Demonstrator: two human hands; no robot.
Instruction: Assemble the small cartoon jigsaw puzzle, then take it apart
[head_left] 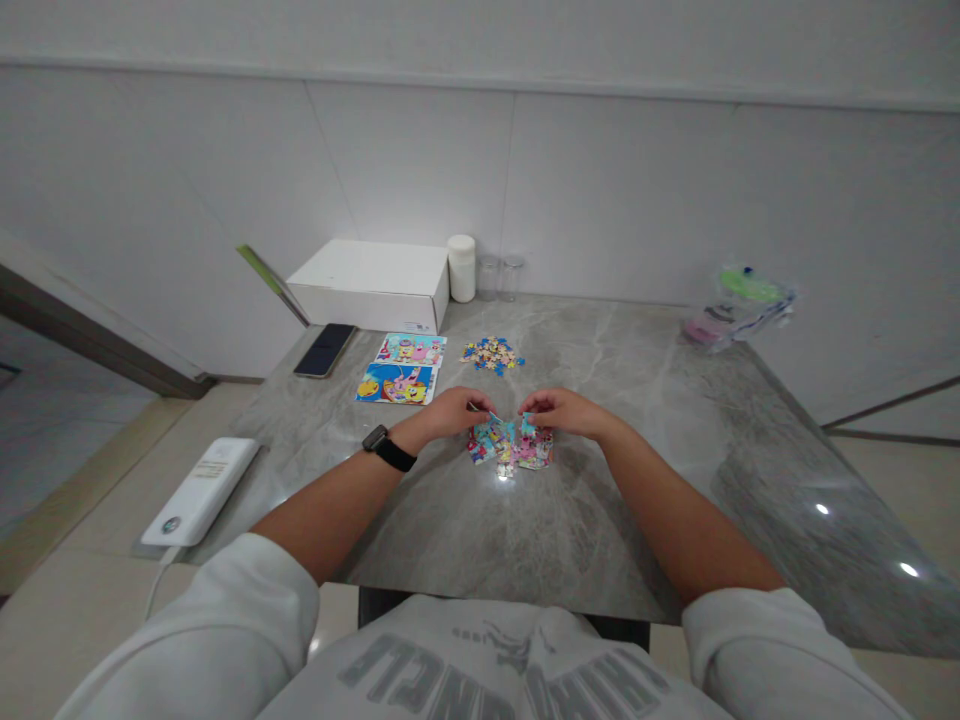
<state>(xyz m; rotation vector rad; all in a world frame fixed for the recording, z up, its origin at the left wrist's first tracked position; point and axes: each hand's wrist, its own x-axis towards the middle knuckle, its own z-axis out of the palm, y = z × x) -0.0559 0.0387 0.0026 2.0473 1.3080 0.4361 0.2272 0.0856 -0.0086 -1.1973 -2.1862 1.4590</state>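
Observation:
A partly joined jigsaw puzzle [495,442] lies on the grey marbled table in front of me, its two sides split by a gap near the top. My left hand [457,412] pinches the puzzle's upper left edge, fingers closed on it. At the upper right part, my right hand [559,411] grips a light blue puzzle piece [527,424] between thumb and fingers. Beyond my hands sits a pile of loose puzzle pieces [493,354]. Two cartoon picture cards [397,383] lie to the left of the pile.
A phone [326,351] and a white box [371,275] are at the back left. Beside the box stand a white bottle [462,268] and two clear glass jars [500,278]. A plastic bag [739,308] rests at the back right. A white power bank [201,491] with a cable sits left.

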